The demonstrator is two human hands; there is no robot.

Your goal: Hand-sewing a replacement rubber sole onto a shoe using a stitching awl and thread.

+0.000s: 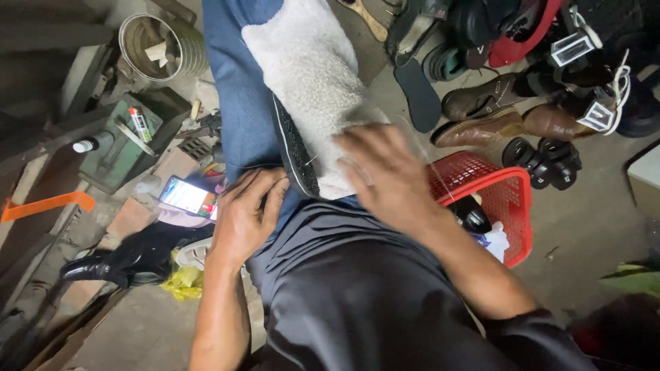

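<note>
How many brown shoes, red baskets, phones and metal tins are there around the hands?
Brown shoes: 3
Red basket: 1
Phone with lit screen: 1
Round metal tin: 1
Total: 6

The left hand and right hand rest on the fuzzy white shoe on the lap, not counted here.

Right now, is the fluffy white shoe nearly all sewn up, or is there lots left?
Hard to say how far along. The fluffy white shoe with the black sole lies on the lap, over the blue cloth. The left hand steadies it at the sole's edge. The right hand is blurred; a thin thread seems to run from it. Finished stitches are too small to see.
</note>
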